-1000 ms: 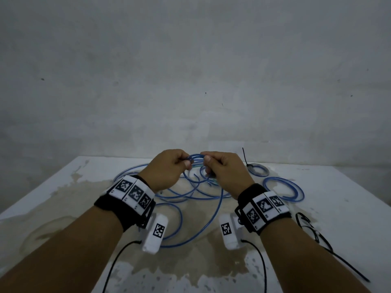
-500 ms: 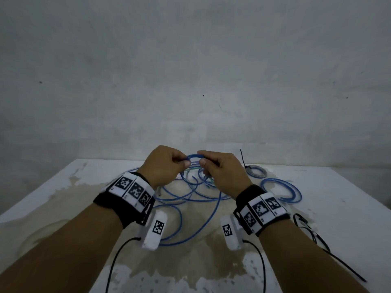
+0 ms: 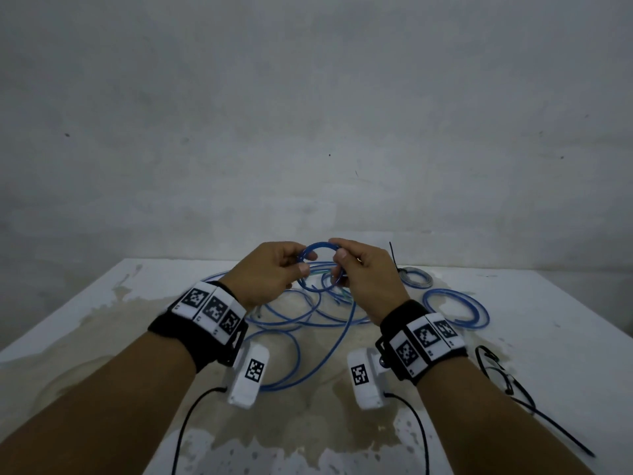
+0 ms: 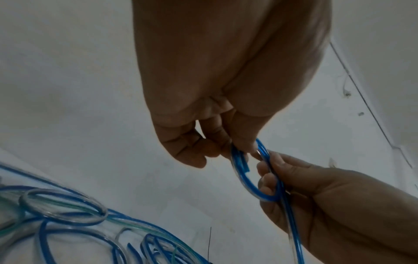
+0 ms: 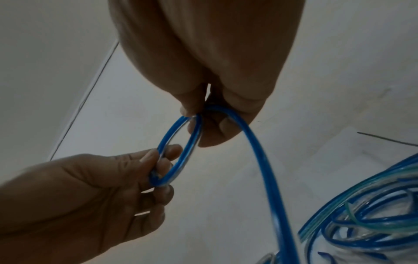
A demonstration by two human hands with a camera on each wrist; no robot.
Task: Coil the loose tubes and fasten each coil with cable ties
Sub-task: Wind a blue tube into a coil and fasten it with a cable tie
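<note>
A small loop of blue tube (image 3: 318, 246) is held in the air between both hands, above the far middle of the table. My left hand (image 3: 303, 262) pinches the loop's left side; in the left wrist view its fingertips (image 4: 239, 151) curl round the loop (image 4: 246, 184). My right hand (image 3: 339, 258) pinches the right side, and in the right wrist view it (image 5: 199, 117) grips the top of the loop (image 5: 181, 160). The tube's tail (image 5: 267, 178) hangs down from the right hand to the tangle below.
A tangle of loose blue tubes (image 3: 308, 313) lies on the stained white table (image 3: 102, 337) beneath the hands. To the right lie a blue coil (image 3: 455, 308) and a grey coil (image 3: 416, 277) with a black tie standing up. Black cable ties (image 3: 496, 368) lie near the right edge.
Both hands have lifted a little, and the tube between them now curves into a rounder, higher loop. The coils and ties on the table have not moved.
</note>
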